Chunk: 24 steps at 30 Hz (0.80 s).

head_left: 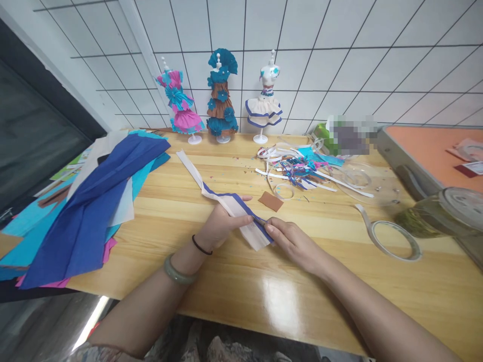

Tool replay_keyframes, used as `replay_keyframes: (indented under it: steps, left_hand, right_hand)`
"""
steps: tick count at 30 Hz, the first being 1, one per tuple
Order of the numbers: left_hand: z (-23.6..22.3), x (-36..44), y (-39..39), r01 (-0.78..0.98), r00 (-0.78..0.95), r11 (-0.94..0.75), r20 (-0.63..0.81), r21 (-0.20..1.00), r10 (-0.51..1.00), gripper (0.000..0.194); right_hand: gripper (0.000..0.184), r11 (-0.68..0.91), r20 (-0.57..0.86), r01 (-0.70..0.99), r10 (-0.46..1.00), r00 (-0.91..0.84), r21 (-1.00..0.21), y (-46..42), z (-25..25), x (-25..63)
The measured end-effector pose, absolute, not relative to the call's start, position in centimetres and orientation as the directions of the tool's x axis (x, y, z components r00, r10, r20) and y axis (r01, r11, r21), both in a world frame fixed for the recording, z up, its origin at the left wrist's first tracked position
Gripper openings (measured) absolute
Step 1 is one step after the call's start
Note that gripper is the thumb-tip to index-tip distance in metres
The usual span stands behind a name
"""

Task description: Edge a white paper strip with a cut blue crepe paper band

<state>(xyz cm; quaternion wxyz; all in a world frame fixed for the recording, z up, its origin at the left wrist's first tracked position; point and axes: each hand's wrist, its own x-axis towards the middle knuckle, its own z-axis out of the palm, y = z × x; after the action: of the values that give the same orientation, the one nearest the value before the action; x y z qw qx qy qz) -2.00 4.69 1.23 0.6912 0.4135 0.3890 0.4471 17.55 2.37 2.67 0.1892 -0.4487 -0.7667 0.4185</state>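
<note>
A long strip of cream crepe paper point(247, 231) with a blue band along one edge stretches from the middle of the table up to the left. My left hand point(226, 218) is closed on this strip, its thumb lying on top and its fingers beneath. At the strip's near right end, my right hand point(289, 239) pinches a slim dark pointed tool point(259, 220), whose tip touches the blue band close to my left thumb. Whether the tool is tweezers or small scissors I cannot tell. A small brown paper piece point(270, 201) lies just beyond my hands.
Crepe paper sheets point(90, 201) pile up at left. Three small mannequins in paper dresses point(222, 100) stand by the tiled wall. Paper scraps point(302, 168) are heaped at back right. A tape roll point(396, 241), a lidded jar point(437, 213) and an orange-topped case point(426, 151) are at right.
</note>
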Motion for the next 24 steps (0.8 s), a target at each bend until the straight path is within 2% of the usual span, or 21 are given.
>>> replay_keyframes:
  steps: [7,24]
  left_hand:
    - [1.47,-2.04,4.67,-0.287,0.294,0.274,-0.188,0.918,0.937,0.058]
    - [1.22,-1.34,4.33,-0.285,0.307,0.270,-0.179,0.920,0.935,0.057]
  right_hand:
    - [0.038,0.198,-0.094,0.470,0.844,-0.528,-0.860,2.31,2.65,17.51]
    - [0.038,0.222,-0.066,0.503,0.868,-0.492,-0.835,2.10,2.40,17.12]
